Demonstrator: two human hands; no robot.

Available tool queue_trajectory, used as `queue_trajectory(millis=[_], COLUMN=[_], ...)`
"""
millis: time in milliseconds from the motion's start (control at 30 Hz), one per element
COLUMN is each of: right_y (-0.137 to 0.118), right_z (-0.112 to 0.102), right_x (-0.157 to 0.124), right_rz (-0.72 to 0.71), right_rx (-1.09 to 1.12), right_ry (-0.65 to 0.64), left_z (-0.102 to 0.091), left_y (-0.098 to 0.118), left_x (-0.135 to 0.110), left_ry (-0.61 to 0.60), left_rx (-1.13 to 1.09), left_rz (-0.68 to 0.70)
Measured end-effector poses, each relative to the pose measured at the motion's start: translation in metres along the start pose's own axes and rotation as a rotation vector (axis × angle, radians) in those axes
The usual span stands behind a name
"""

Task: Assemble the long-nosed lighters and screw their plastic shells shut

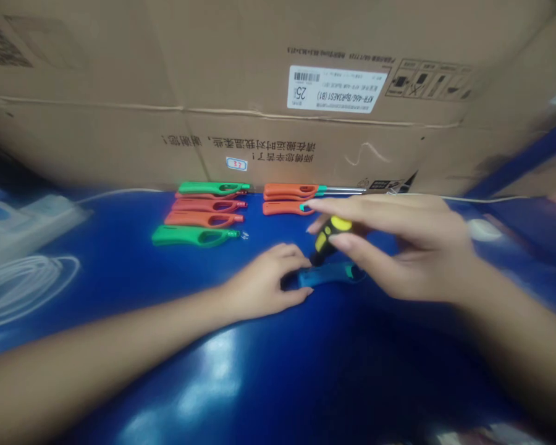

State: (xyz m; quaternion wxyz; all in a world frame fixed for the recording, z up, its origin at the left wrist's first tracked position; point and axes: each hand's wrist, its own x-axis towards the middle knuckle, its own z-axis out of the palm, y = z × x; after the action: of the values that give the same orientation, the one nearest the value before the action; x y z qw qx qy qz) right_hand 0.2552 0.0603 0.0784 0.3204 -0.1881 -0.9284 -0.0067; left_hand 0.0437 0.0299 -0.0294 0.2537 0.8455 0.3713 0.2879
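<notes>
My left hand (269, 281) rests on the blue table (278, 371), fingers curled round the left end of a blue lighter (327, 274) that lies flat. My right hand (398, 247) hovers just above it and pinches a black and yellow screwdriver (330, 235), tip pointing down at the blue lighter. Behind, a group of green and orange lighter bodies (201, 213) lies in a row at left, and orange lighters with metal tubes (296, 196) lie at right.
A large cardboard box (278, 93) with a white label stands along the back of the table. Coiled clear tubing (23, 284) and plastic bags lie at the far left. A blue bar (523, 161) slants at the right.
</notes>
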Motion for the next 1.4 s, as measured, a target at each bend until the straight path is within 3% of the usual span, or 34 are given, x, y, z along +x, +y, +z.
queue_trajectory(millis=[167,333,500,667,867,1067,1267,1333,1400], right_y=[0.004,0.003,0.004,0.002,0.006,0.001,0.007,0.005,0.000], right_z=[0.002,0.003,0.003,0.004,0.007,0.004,0.012,0.010,0.006], right_x=[-0.002,-0.001,-0.001,0.000,-0.003,0.003,-0.002,-0.001,0.002], right_rz=[-0.144,-0.091,-0.144,-0.077,-0.223,-0.057,-0.102,-0.073,-0.031], right_rx=[-0.196,0.016,-0.134,0.049,-0.136,0.108,-0.180,-0.149,-0.024], right_ry=[0.048,-0.041,0.008,-0.068,0.085,-0.028,0.193,0.154,0.035], left_z=[0.000,0.000,-0.001,-0.001,0.000,0.000,0.000,0.000,0.000], left_y=[0.000,0.001,0.002,0.001,0.001,0.000,-0.001,0.000,0.000], left_x=[0.000,0.000,0.000,0.000,0.000,-0.001,-0.001,-0.001,0.000], left_ry=[0.005,0.004,0.008,0.005,0.016,-0.015,-0.008,-0.011,-0.011], left_rx=[0.016,0.015,0.022,0.003,0.022,0.016,0.022,0.017,0.010], left_rz=[0.005,0.004,0.004,0.010,0.006,0.004,-0.004,-0.003,0.004])
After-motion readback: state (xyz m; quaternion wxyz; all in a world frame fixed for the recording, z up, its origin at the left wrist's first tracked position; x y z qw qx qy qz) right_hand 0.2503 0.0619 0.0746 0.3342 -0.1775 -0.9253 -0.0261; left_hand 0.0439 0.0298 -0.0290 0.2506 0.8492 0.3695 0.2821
